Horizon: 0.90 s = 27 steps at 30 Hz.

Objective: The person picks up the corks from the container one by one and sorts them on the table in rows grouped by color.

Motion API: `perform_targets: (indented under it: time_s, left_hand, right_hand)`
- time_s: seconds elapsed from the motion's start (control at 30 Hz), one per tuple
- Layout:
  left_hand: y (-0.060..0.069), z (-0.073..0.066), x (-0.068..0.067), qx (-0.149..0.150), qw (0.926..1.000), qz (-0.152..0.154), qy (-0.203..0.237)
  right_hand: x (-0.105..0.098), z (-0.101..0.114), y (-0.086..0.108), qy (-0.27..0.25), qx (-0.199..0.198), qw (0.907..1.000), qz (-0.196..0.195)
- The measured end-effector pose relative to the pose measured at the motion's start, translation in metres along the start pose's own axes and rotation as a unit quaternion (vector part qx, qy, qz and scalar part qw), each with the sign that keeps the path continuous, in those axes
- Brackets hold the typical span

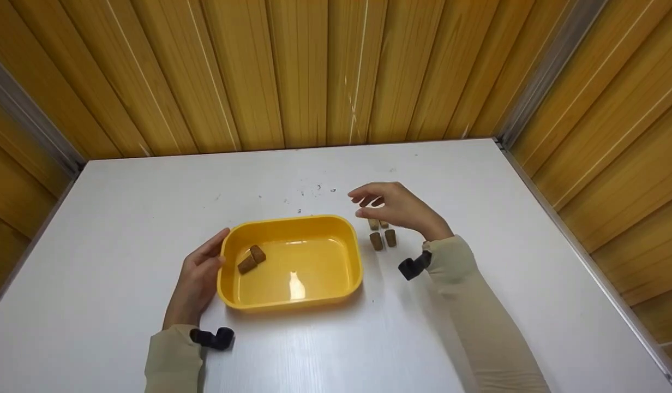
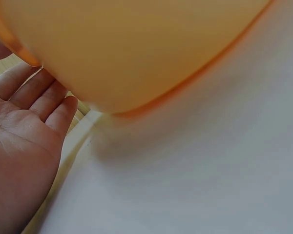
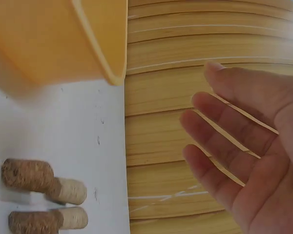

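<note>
A yellow tray [image 1: 292, 303] sits on the white table. Two brown cork stoppers [image 1: 247, 265] lie together near its left end. My left hand [image 1: 197, 273] is at the tray's left side, its thumb touching the rim; in the left wrist view the fingers [image 2: 31, 92] rest nearly straight against the outer wall. To the right of the tray hovers my right hand [image 1: 399, 207], holding nothing, thumb and fingers apart. Below it are several more corks [image 1: 376, 240] in two pairs, the farther, paler ones partly hidden by the hand. The right wrist view shows these corks [image 3: 27, 174] lower left.
The white table [image 1: 123, 229] has small dark marks behind the tray. Yellow wood-look panels [image 1: 303, 76] stand along its back edge and at both sides, with metal framing at the corners. A black wrist camera [image 1: 415, 266] sits on each sleeve.
</note>
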<state>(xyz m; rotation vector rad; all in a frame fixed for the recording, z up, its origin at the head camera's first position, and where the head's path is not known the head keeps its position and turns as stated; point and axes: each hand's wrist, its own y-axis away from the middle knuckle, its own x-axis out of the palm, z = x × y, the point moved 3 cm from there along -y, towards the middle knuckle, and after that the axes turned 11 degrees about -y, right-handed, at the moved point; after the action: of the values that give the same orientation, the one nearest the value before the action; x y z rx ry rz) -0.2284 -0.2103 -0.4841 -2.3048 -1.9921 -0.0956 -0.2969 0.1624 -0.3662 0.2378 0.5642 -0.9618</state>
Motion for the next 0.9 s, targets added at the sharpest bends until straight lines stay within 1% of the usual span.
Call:
perform_targets:
  time_s: [0.1,0.2,0.37,0.5,0.6,0.7,0.77,0.9]
  left_hand:
    - [-0.001,-0.001,0.0,0.002,1.0,0.002,-0.004]
    - [-0.001,-0.001,-0.001,0.003,1.0,-0.003,-0.008]
    - [-0.001,-0.002,-0.001,0.0,0.9999,-0.005,-0.009]
    - [-0.001,-0.001,-0.001,0.0,1.0,-0.006,-0.002]
    - [-0.002,0.0,0.0,-0.003,1.0,-0.006,-0.001]
    - [-0.003,0.0,0.002,-0.008,0.9999,-0.006,-0.002]
    - [-0.004,0.001,0.003,-0.012,0.9999,-0.007,-0.003]
    - [-0.004,0.0,0.004,-0.021,0.9997,-0.01,-0.01]
  right_hand:
    - [0.007,0.01,-0.01,0.003,-0.004,0.9997,0.025]
    - [0.015,0.018,-0.02,0.001,-0.002,0.999,0.044]
    - [0.031,0.026,-0.036,-0.001,0.005,0.997,0.077]
    - [0.046,0.032,-0.047,0.007,-0.015,0.9935,0.113]
    - [0.056,0.037,-0.054,0.018,-0.034,0.9906,0.131]
    - [0.065,0.039,-0.059,0.019,-0.039,0.989,0.141]
    - [0.072,0.04,-0.061,0.016,-0.039,0.9882,0.147]
    - [0.088,0.04,-0.066,0.009,-0.025,0.9854,0.168]
